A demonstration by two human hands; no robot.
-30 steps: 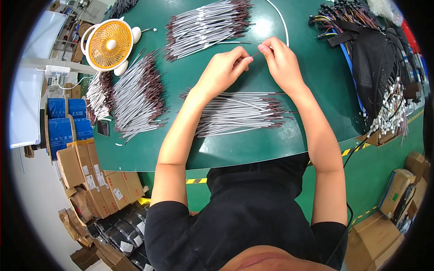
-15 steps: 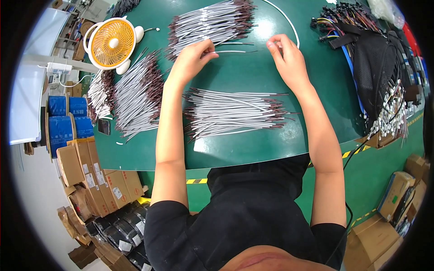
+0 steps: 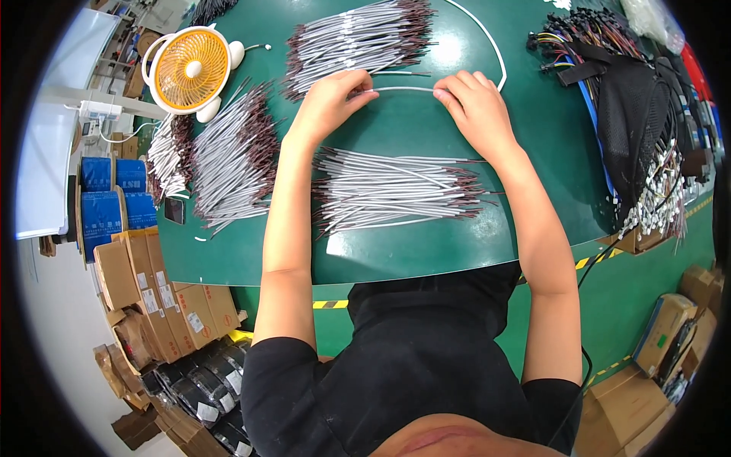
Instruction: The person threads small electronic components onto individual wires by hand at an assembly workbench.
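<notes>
A single grey cable (image 3: 406, 89) is stretched between my hands, bowed slightly upward. My left hand (image 3: 335, 100) pinches its left end, and my right hand (image 3: 474, 107) pinches the right end; the fingers cover both tips. Just behind lies a large pile of cut grey cables (image 3: 354, 42) with dark brown ends. Nearer to me, between my forearms, another pile of the same cables (image 3: 400, 190) lies flat on the green table (image 3: 426, 255). One more loose cable rests between the far pile and the held one.
Left of my arm are more cable bundles (image 3: 232, 160), a yellow and white fan (image 3: 190, 70) and a phone (image 3: 174, 211). A white cord (image 3: 491, 42) curves behind my right hand. Wire harnesses and a black mesh bag (image 3: 632, 122) fill the right edge. Cardboard boxes (image 3: 164, 293) stand lower left.
My right hand has moved left and closed on the free right end of the cable. My left hand has shifted slightly right, still holding the other end.
</notes>
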